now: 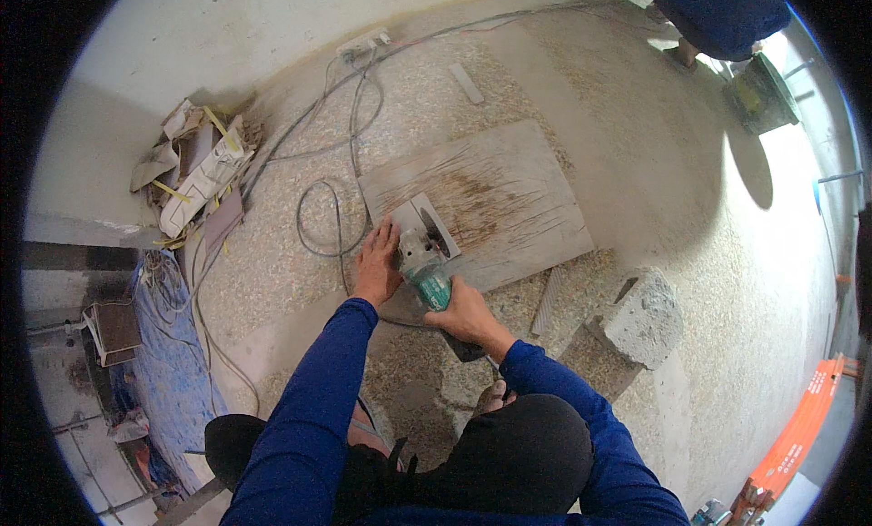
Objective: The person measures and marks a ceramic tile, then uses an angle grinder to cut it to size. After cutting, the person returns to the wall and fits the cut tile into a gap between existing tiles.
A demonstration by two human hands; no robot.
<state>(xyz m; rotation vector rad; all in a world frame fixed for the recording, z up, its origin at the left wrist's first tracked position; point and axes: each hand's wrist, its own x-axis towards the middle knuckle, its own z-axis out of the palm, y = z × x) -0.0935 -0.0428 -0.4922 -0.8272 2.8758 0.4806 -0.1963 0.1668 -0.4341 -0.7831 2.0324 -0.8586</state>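
Head view — what was held, and by which hand?

A teal-and-grey angle grinder [431,285] with a thin dark disc [436,231] was gripped in the right hand [470,315], its teal body being wrapped by the fingers from the right.

Was anything gripped by the left hand [377,264]?

Nothing was seen to be gripped there. It was laid flat and open, the fingertips being set at the left edge of a small pale-grey flat tile [409,215]; how hard that edge was pressed could not be told.

And where was the tile placed?

It was rested on a large grey rectangular slab [518,199] streaked with brown, near the slab's left side. A rough grey concrete lump [645,317] was left on the floor, off to the right.

How was everything aligned?

The grinder's long axis was slanted, its head being pointed forward and to the left of the right-hand grip, towards the tile. The tile was reached more nearly by the left hand. The disc was lined up almost parallel to the tile's right edge, just inside it — whether the surface was touched by it could not be made out.
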